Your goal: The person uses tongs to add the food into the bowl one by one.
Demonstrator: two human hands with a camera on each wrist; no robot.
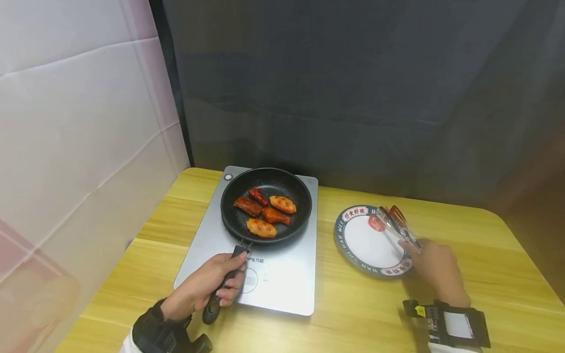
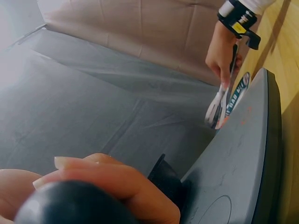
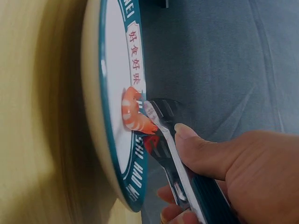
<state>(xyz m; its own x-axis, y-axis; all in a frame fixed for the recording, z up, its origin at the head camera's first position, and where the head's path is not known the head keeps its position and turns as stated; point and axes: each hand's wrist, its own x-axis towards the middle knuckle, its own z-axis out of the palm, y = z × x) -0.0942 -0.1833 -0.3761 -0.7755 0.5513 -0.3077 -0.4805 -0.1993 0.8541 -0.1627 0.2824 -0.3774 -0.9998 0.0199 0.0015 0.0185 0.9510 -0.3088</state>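
My left hand grips the black handle of a frying pan, which sits on a silver induction cooktop. Inside the pan lie a red drumstick, another drumstick, a brown slab of meat and two wing pieces. Over at the right, my right hand holds metal tongs above the far right rim of a plate. The tongs' spread tips are beside an orange-and-white shrimp on the plate; whether they touch it I cannot tell.
A yellow wood-grain table carries the cooktop and the plate. Dark cloth hangs along the back edge, and a pale panel stands at the left. Bare tabletop separates cooktop and plate.
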